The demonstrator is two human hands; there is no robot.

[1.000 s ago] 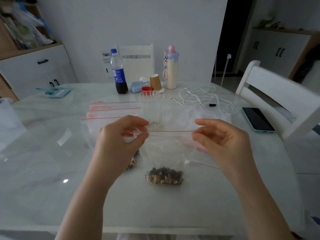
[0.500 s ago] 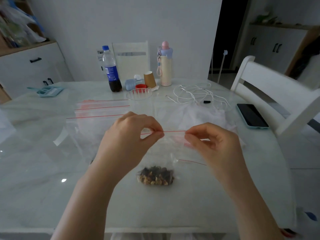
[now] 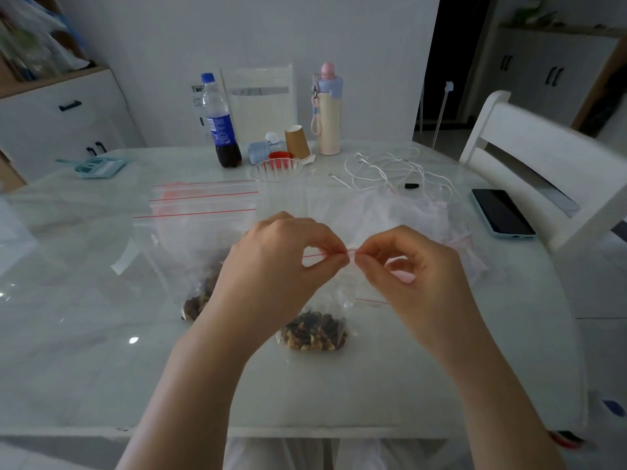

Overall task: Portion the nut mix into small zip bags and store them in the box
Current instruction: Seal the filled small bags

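A small clear zip bag [image 3: 334, 293] with a red seal line stands on the table, a portion of nut mix [image 3: 312, 332] at its bottom. My left hand [image 3: 281, 262] and my right hand [image 3: 410, 266] both pinch its red zip strip, fingertips nearly touching at the middle. A second bag holding nut mix [image 3: 198, 300] lies behind my left wrist, partly hidden. Empty zip bags [image 3: 200, 205] lie flat farther back on the left. A clear plastic cup [image 3: 278, 188] stands behind my hands. No box is identifiable.
On the white table [image 3: 84, 334] stand a cola bottle [image 3: 220, 123], a cream flask [image 3: 328, 110], a paper cup [image 3: 297, 142] and a red cap [image 3: 280, 157]. White cables [image 3: 390, 167] and a phone [image 3: 502, 213] lie right, beside a white chair [image 3: 543, 157]. A teal tray [image 3: 98, 166] sits far left.
My hands have slid toward each other along the bag's red zip strip, from its two ends to its middle. The view has shifted slightly.
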